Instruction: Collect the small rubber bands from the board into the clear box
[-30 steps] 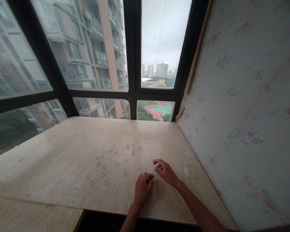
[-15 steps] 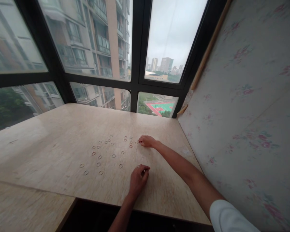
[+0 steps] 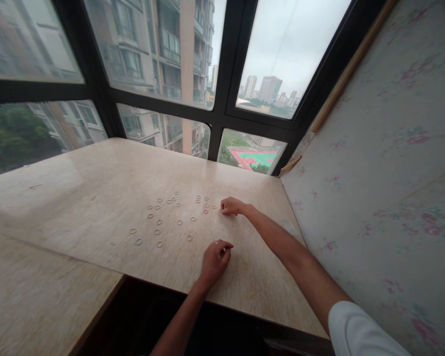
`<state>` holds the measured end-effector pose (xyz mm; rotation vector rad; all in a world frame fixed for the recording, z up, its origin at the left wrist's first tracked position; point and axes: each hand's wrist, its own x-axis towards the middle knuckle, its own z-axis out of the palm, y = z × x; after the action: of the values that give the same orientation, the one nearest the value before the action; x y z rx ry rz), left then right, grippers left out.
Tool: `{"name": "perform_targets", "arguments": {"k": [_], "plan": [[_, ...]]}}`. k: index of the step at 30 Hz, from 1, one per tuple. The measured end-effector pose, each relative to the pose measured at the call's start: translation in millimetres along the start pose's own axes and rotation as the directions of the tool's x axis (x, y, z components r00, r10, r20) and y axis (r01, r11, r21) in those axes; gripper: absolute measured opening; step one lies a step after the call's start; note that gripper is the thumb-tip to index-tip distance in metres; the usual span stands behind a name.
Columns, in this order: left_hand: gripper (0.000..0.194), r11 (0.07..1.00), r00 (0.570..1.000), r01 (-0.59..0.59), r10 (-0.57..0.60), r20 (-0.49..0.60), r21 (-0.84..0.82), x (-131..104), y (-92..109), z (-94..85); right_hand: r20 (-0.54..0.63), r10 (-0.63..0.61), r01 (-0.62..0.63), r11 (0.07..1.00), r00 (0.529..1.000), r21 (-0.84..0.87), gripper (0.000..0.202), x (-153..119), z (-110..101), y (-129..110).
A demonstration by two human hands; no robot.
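Observation:
Thin rings lie scattered over the marble-patterned countertop [image 3: 96,183], most of them dark or grey. A reddish ring [image 3: 206,211] is in the right-hand cluster, and another red ring [image 3: 150,216] is farther left. My right hand [image 3: 231,206] rests near the cluster with its fingers curled, just right of a pale ring [image 3: 214,207] and apart from it. Whatever its fingertips pinch is too small to make out. Closer to me, my left hand [image 3: 215,259] rests on the countertop, fingers bent in towards the thumb and a ring worn on one finger. Its grip is hard to see into.
Dark-framed windows [image 3: 217,118] border the countertop at the back. A wall with flowered paper [image 3: 374,198] rises along the right side. In front, the countertop's edge [image 3: 163,286] drops to a dark space, and a lower-left slab [image 3: 52,282] adjoins it.
The camera view has shifted, so the rings appear higher and slightly to the right. My right hand has drawn a little to the right, away from the pale ring. My left hand stays curled.

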<state>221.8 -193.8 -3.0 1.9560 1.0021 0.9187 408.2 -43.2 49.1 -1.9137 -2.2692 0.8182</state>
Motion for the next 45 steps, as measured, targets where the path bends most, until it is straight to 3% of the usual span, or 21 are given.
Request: {"name": "perform_targets", "arguments": {"k": [4, 9, 14, 21, 23, 30, 37, 39, 45], "plan": [[0.020, 0.999, 1.000, -0.018, 0.018, 0.009, 0.026, 0, 0, -0.6, -0.159, 0.027, 0.031, 0.938, 0.987, 0.346, 0.010, -30, 14, 6], [0.019, 0.999, 0.999, -0.043, 0.042, 0.018, 0.034, 0, -1, -0.3, -0.285, 0.066, 0.149, 0.730, 0.956, 0.667, 0.020, -70, 23, 1], [0.019, 0.999, 0.999, -0.042, 0.041, 0.021, 0.026, 0, 0, -1.7, -0.367, 0.148, 0.245, 0.514, 0.918, 0.822, 0.031, -112, 29, -6], [0.019, 0.998, 0.998, -0.051, 0.051, 0.027, 0.032, 1, 1, -3.9, -0.398, 0.343, 0.291, 0.324, 0.851, 0.900, 0.037, -176, 41, 1], [0.019, 0.998, 0.998, -0.052, 0.051, 0.021, 0.033, 1, 0, -3.7, -0.404, 0.405, 0.281, 0.329, 0.821, 0.902, 0.036, -197, 45, 5], [0.019, 0.997, 0.998, -0.046, 0.044, 0.044, 0.055, 2, 0, -4.3, -0.488, 0.516, 0.183, 0.532, 0.704, 0.826, 0.034, -258, 47, 30], [0.020, 0.994, 0.997, -0.065, 0.063, 0.033, 0.084, 4, 0, -3.9, -0.577, 0.586, 0.068, 0.666, 0.570, 0.743, 0.029, -276, 50, 55], [0.020, 0.994, 0.998, -0.059, 0.057, 0.032, 0.093, 4, 0, -3.8, -0.582, 0.590, 0.049, 0.677, 0.559, 0.734, 0.027, -272, 52, 60], [0.020, 0.992, 0.999, -0.031, 0.026, 0.041, 0.123, 4, 1, -3.4, -0.558, 0.574, -0.034, 0.715, 0.599, 0.698, 0.026, -265, 57, 67]]}}
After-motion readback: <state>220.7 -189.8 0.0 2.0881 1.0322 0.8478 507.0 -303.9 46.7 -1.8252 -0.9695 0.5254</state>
